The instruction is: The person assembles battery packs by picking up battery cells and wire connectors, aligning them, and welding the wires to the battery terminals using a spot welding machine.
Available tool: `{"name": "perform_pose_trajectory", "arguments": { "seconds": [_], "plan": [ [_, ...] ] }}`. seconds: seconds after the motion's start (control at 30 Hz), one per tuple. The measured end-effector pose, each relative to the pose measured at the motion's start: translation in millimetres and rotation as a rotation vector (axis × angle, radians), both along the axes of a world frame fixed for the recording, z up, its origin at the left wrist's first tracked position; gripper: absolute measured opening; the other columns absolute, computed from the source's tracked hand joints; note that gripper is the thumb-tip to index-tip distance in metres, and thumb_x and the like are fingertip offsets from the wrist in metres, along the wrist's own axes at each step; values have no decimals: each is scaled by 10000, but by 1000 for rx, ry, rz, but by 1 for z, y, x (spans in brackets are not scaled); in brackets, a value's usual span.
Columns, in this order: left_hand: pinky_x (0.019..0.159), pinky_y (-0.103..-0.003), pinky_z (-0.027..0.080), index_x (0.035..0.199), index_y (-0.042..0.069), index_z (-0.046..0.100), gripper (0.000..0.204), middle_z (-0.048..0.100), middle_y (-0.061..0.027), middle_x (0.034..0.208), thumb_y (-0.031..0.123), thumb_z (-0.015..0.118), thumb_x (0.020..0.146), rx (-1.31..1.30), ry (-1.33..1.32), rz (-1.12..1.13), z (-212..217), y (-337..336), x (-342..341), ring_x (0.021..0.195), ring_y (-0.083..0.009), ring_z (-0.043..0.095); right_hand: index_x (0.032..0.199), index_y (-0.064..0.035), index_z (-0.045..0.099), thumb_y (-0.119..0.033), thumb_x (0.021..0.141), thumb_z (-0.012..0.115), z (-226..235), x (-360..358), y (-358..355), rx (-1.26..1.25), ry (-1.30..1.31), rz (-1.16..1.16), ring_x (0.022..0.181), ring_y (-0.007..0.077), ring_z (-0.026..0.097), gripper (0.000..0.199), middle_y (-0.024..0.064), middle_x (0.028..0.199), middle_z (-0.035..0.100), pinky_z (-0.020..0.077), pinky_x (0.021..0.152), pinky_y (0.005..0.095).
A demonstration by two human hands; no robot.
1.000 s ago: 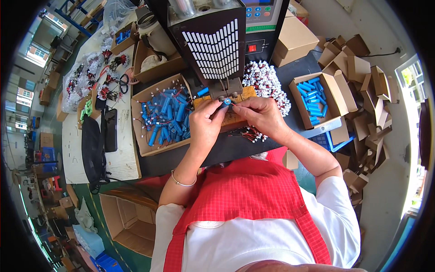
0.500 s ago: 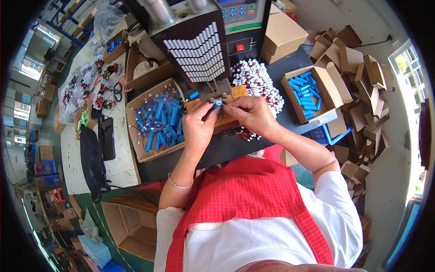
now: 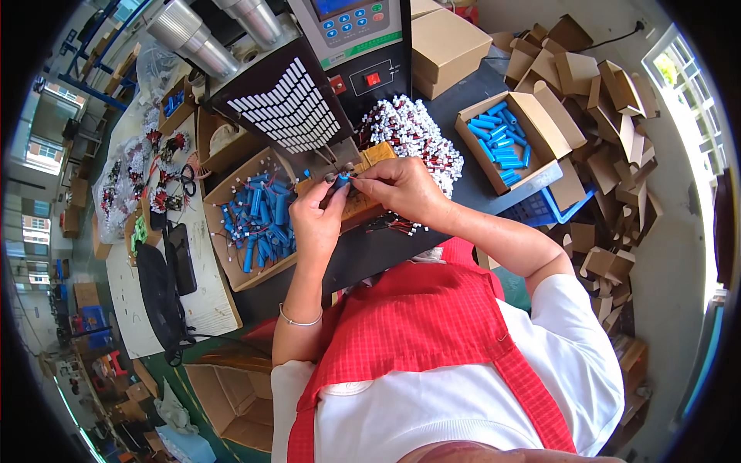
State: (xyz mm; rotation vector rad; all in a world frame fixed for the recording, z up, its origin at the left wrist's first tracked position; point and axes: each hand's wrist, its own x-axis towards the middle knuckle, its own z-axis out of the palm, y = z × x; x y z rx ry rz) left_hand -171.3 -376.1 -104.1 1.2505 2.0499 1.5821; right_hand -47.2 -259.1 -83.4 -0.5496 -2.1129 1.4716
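Note:
Under the electrodes [image 3: 332, 157] of a spot welding machine [image 3: 289, 108], my left hand [image 3: 316, 220] grips a small blue battery cell [image 3: 343, 178] between thumb and fingers, with its end facing up. My right hand [image 3: 405, 187] comes in from the other side, thumb and fingertips pinched beside the cell's end. A bit of red wire shows at those fingertips; the rest is hidden by the fingers. Both hands are at a yellow block [image 3: 376, 154] at the machine's base.
On the left, an open carton [image 3: 239, 282] contains blue cells with wires. White connectors [image 3: 421, 143] on red and black leads are heaped right of the machine. Farther right stand a box of plain blue cells [image 3: 532, 160] and a blue basket [image 3: 567, 202]. Empty cartons [image 3: 610, 166] pile up beyond.
The whole view has shifted, so the machine and hands appear farther left. Both hands keep their pinch at the cell beneath the electrodes, with little change in their pose.

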Motion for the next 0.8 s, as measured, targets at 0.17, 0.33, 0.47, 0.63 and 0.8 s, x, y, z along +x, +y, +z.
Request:
{"name": "perform_pose_trajectory", "arguments": {
  "seconds": [0.17, 0.33, 0.47, 0.63, 0.8],
  "plan": [
    [636, -214, 456, 994, -59, 606, 214, 617, -63, 865, -16, 630, 786, 44, -112, 33, 0, -11, -2, 716, -74, 561, 974, 37, 625, -147, 826, 634, -1, 5, 2, 38, 185, 147, 653, 160, 623, 235, 123, 794, 649, 497, 587, 271],
    [838, -312, 437, 1212, 16, 506, 440, 523, -130, 1182, 4, 607, 784, -42, 389, 353, 19, -54, -26, 1012, -218, 538, 939, 28, 619, -78, 820, 617, 12, 66, 78, 404, -24, -94, 754, 203, 620, 160, 123, 844, 612, 500, 652, 284],
    [911, -401, 412, 1147, -24, 527, 362, 446, -194, 1238, 14, 604, 795, 89, 590, 428, 33, -57, 11, 1109, -324, 472, 878, 3, 652, -117, 756, 619, -23, 109, 171, 609, -311, -288, 779, 308, 618, 175, 169, 845, 631, 498, 719, 366],
    [715, -279, 481, 940, -3, 638, 185, 579, -126, 1034, -47, 636, 760, 167, 332, -84, 23, -22, 70, 829, -210, 588, 923, -8, 647, -241, 733, 649, -43, 88, 199, 730, -934, -110, 865, 330, 601, 301, 176, 939, 618, 485, 797, 388],
    [697, -301, 494, 913, 9, 632, 144, 630, -106, 887, -24, 611, 774, 59, 101, -357, -2, -3, 87, 786, -232, 625, 886, 0, 635, -203, 682, 640, -44, 86, 199, 735, -954, -76, 884, 303, 610, 289, 179, 908, 631, 503, 758, 397]
  ]
}}
